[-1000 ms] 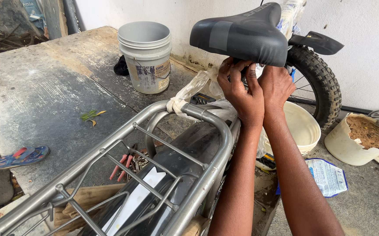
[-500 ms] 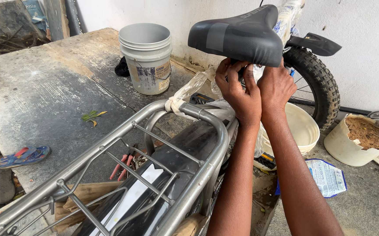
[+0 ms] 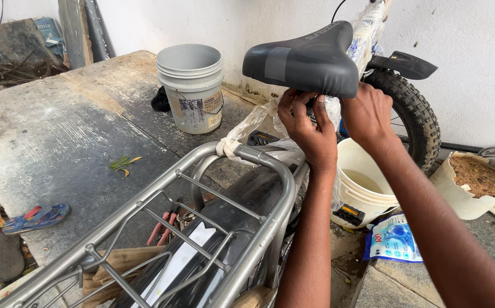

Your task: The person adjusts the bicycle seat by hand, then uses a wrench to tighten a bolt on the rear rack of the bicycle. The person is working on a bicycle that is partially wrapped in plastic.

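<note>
A bicycle stands before me with a dark grey saddle (image 3: 307, 60) at the top. My left hand (image 3: 310, 128) reaches up under the saddle, its fingers curled around the clear plastic wrapping (image 3: 253, 122) by the seat post. My right hand (image 3: 370, 114) is pressed in beside it under the saddle's right side, fingers hidden behind the wrapping. A silver rear carrier rack (image 3: 202, 217) runs toward me over the black rear mudguard (image 3: 236, 199). The front knobby tyre (image 3: 416, 117) shows behind my right hand.
A grey bucket (image 3: 190, 85) stands on the worn concrete slab (image 3: 48, 131) at the left. A white bucket (image 3: 361, 182) sits under my arms. A cut container of soil (image 3: 475, 182) is at the right, a blue packet (image 3: 393, 239) on the ground, a sandal (image 3: 33, 219) at far left.
My view has shifted slightly, so the saddle and hands sit a little higher and farther right. Both hands stay under the saddle, working at the plastic wrapping.
</note>
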